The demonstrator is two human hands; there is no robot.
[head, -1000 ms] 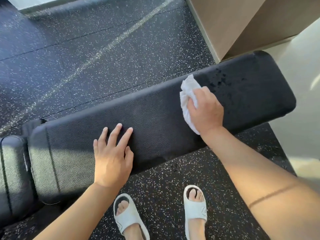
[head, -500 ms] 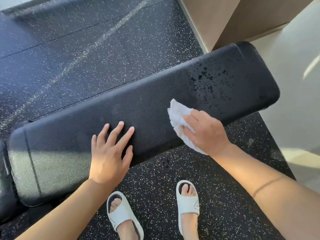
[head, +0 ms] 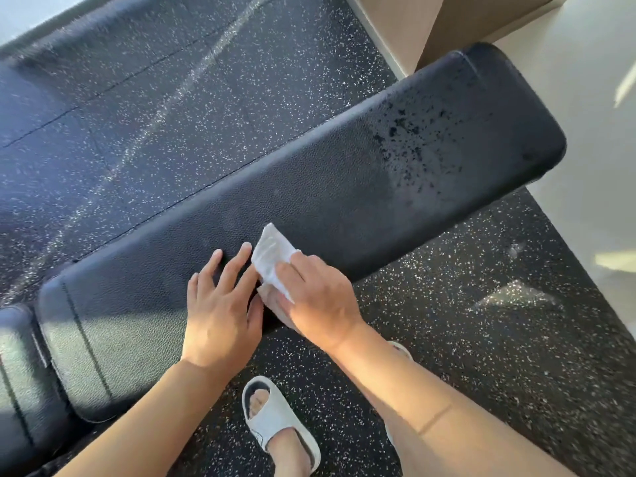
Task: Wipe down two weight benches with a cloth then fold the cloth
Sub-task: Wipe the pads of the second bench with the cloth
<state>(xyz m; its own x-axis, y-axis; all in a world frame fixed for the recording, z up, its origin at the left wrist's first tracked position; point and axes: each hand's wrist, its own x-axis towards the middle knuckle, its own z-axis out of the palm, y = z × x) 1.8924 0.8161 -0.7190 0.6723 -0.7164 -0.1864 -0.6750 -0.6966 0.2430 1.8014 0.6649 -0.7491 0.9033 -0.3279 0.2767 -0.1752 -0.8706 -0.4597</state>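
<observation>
A long black padded weight bench (head: 344,173) runs from lower left to upper right, with wet droplets near its far right end. My left hand (head: 220,304) rests flat on the near edge of the pad, fingers straight. Right beside it, my right hand (head: 320,301) grips a crumpled white cloth (head: 272,259) and presses it on the pad's near edge. Part of the cloth is hidden under my right hand. The cloth touches my left fingers.
A second black pad section (head: 17,373) adjoins the bench at the far left. The floor (head: 172,98) is black speckled rubber. A beige wall corner (head: 413,25) stands at the top right. My feet in white slides (head: 275,418) stand just in front of the bench.
My right hand has dragged the cloth leftward along the pad from the wet far end, down to the near edge beside my left hand. My left hand stayed on the pad.
</observation>
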